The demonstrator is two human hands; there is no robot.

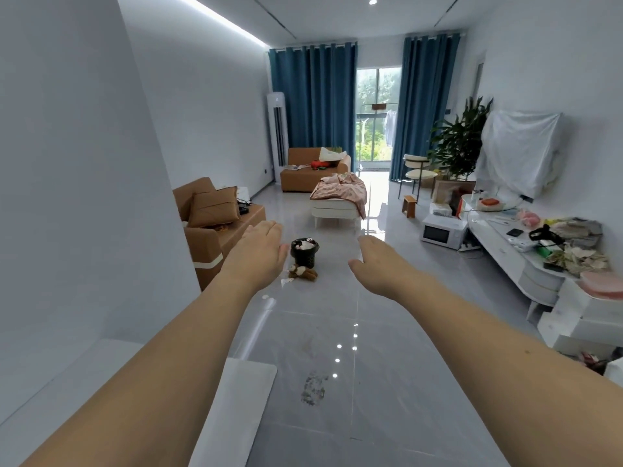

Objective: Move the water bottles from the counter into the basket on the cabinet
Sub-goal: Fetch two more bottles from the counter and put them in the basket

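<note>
Head view, one entry, living room seen down its length.

Hands: my left hand (261, 254) and my right hand (377, 264) were both stretched out ahead of me at arm's length, palms down, fingers loosely spread and grasping nothing. They hung well apart over the glossy grey tiled floor (337, 332).

Task items: no water bottles were visible anywhere. No counter and no basket on a cabinet could be made out either. I could not tell where the bottles stood.

Other items, left to right:
- tan leather sofa with a matching cushion (215, 217), against the left wall;
- small dark round bin holding white scraps (304, 251), on the floor between my hands;
- brown stuffed toy (303, 272), lying just in front of that bin;
- white daybed under a pink crumpled blanket (338, 197), mid-room;
- white microwave oven (442, 232), sitting on the floor near the right wall;
- long white low cabinet (499, 251), its top crowded with cloths and small clutter;
- blue pleated curtains (313, 106), at the far window.

Progress, as I judged it: nothing showed a bottle moved. With both hands bare and no bottle or basket in sight, the whole carrying job appeared to remain, starting with finding the counter.
</note>
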